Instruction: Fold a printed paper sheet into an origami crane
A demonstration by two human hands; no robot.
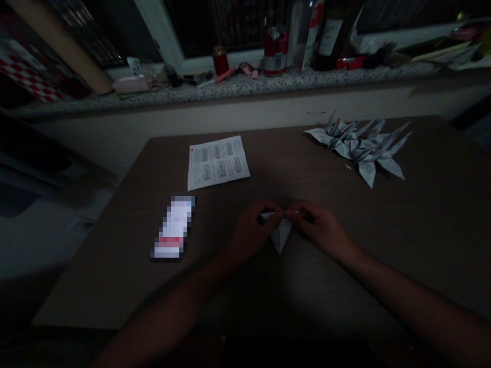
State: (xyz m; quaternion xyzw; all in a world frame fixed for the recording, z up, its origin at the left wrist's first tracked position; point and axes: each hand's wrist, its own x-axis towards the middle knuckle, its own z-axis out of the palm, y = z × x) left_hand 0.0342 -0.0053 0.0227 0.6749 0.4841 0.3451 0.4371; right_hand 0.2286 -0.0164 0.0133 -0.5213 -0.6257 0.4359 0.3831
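A small folded piece of printed paper (281, 236) lies between my hands, its pointed end toward me. My left hand (256, 225) pinches its upper left part with thumb and fingers. On the upper right, my right hand (315, 221) pinches the same paper, and the two thumbs nearly meet at its top edge. Fingers cover much of the upper part of the paper, and the dim light hides the finer folds.
A printed sheet (218, 162) lies flat behind my left hand. A lit phone (174, 227) rests on the table (126, 286) to the left. Folded paper cranes (360, 145) are heaped at the back right. Bottles, a red can (275, 51) and clutter line the stone windowsill (161, 99).
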